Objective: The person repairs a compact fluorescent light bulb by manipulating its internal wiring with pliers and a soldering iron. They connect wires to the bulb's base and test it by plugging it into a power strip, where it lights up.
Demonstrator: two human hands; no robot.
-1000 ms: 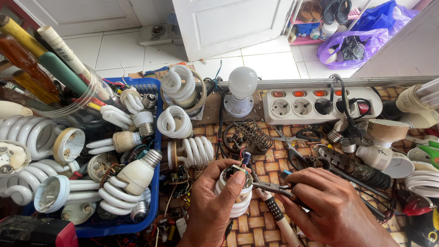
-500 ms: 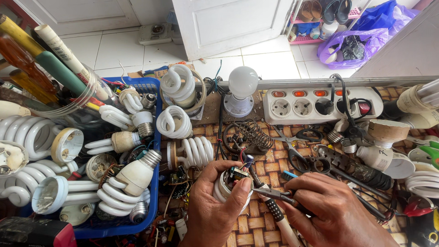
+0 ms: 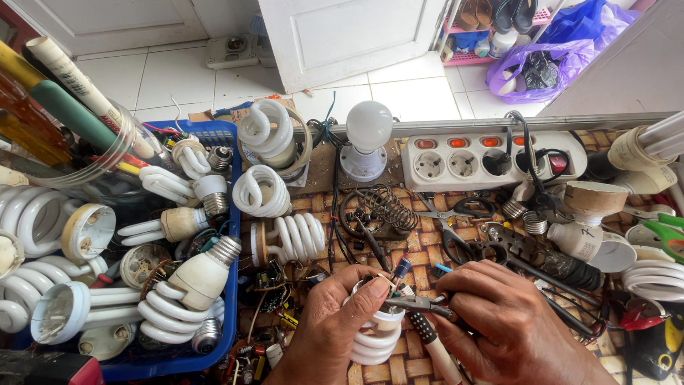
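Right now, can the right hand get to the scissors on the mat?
Probably yes. The scissors lie just beyond the right hand with nothing over them, but that hand holds pliers at the bulb and would have to set them down first.

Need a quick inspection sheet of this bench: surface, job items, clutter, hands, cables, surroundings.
Surface: woven mat, mostly covered.
Job's things: opened spiral lamp with circuit parts exposed at top; pliers at its rim.
Clutter: blue basket of spiral lamps; round bulb; scissors; coil stand.
Grippers: left hand wraps the lamp; right hand has a grip on the pliers.
Cables: black leads; power strip, one plug in.
Surroundings: white floor tiles, door, purple bag.
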